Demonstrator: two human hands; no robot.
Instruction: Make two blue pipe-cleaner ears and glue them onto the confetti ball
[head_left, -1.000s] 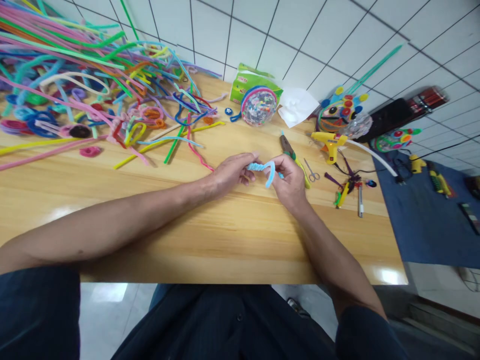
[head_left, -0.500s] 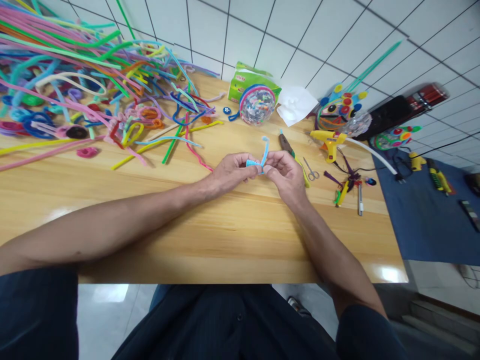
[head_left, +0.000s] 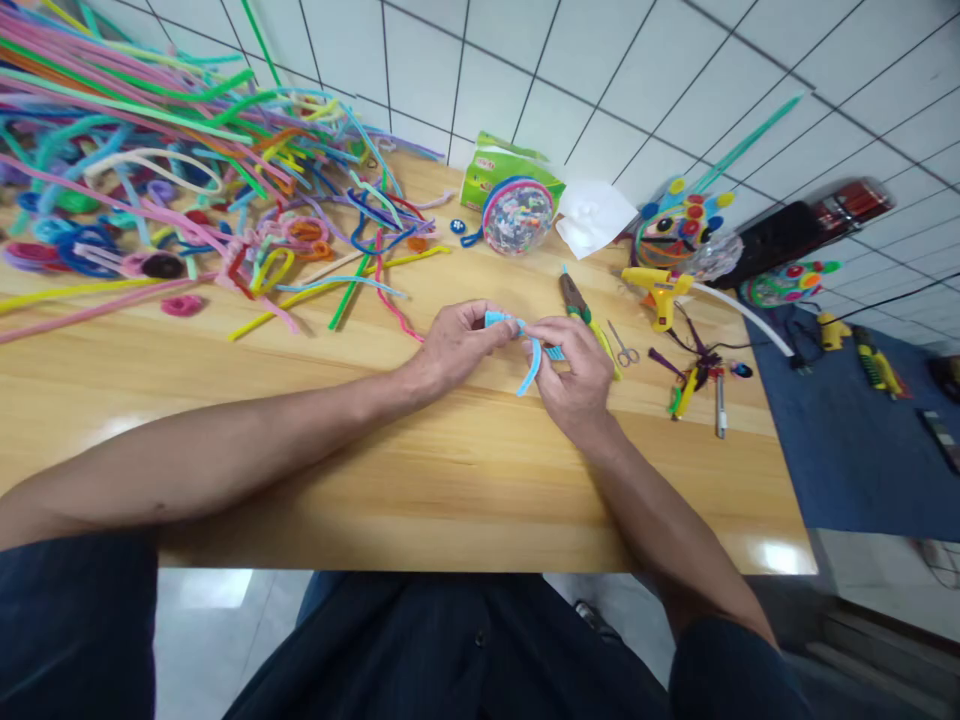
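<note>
Over the middle of the table, my left hand [head_left: 463,345] pinches a light blue pipe cleaner [head_left: 531,372] whose coiled end shows at the fingertips. My right hand [head_left: 576,372] closes on the same pipe cleaner just to the right. One loose end curves down between the two hands, and another bit of blue shows behind the right fingers. The fingers cover part of the coil. Beyond my right hand lie pliers [head_left: 576,297] with dark and yellow-green handles, and small scissors [head_left: 625,348].
Many coloured pipe cleaners [head_left: 187,190] are heaped at the left. A clear round container [head_left: 519,215], a green packet [head_left: 491,165] and white paper [head_left: 594,217] stand at the back. To the right are a yellow glue gun [head_left: 660,292], a cutter knife [head_left: 721,405] and decorated crafts [head_left: 679,225].
The loose end of the blue pipe cleaner, which pointed up, now hangs down toward me between the hands. My right hand has turned and shifted slightly lower.
</note>
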